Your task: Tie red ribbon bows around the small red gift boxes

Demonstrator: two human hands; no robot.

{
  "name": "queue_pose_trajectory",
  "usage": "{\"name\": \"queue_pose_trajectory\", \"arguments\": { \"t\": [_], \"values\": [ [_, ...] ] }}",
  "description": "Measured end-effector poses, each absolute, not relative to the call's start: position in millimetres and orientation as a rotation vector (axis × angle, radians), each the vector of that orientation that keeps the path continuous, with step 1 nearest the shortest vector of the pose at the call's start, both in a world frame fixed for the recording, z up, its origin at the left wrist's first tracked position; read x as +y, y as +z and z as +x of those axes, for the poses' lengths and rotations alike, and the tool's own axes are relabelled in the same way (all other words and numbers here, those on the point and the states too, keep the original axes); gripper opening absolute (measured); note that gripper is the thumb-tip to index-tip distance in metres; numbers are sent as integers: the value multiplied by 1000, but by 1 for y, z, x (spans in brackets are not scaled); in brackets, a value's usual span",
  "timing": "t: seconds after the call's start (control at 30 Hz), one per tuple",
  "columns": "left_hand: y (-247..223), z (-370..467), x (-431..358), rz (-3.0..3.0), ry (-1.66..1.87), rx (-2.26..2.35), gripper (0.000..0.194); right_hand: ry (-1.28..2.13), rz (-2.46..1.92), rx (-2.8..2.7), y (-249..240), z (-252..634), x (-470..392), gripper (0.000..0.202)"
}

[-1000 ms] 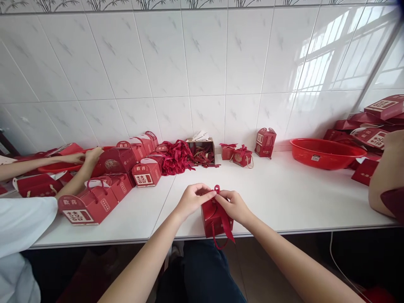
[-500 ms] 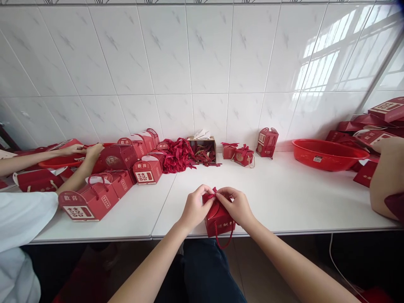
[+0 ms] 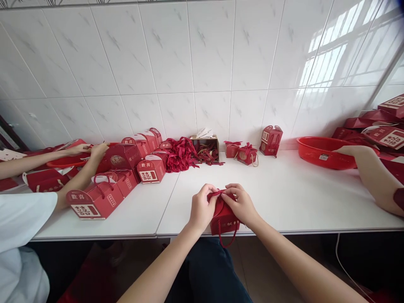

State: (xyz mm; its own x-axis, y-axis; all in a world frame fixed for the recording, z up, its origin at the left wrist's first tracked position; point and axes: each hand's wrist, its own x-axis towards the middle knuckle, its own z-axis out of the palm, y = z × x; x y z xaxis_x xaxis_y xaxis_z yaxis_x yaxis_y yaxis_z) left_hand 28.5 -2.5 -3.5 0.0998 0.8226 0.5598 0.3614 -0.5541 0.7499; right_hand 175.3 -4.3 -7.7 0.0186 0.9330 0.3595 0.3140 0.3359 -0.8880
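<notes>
Two pinches, left hand [image 3: 202,208] and right hand [image 3: 242,205], grip ribbon [image 3: 216,193] atop box [image 3: 224,221]; fingers probably hide knot. Even, gentle pull suits; hard tug could dent box.

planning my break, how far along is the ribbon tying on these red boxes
Two small boxes at the back already look done, with bows on top. In work: the left hand and right hand pinch red ribbon over the front box; no finished bow shows there. Probably left: the stacked boxes, showing no bows. Total count unclear.
</notes>
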Motion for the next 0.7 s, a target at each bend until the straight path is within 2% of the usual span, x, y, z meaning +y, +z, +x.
{"name": "queue_pose_trajectory", "arguments": {
  "t": [0.17,0.3,0.43,0.7],
  "values": [
    [-5,28,1,1979,1438,1105,4,915,-1112,-1526,-3,179,-6,23],
    [-4,27,7,1894,1488,1054,34,1006,-1076,-1459,-2,178,-6,28],
    [-1,23,8,1923,1354,974,16,1032,-1093,-1359,-1,174,-8,30],
    [2,18,11,1911,1167,944,16,1027,-1172,-1306,3,187,-18,26]
  ]
}}
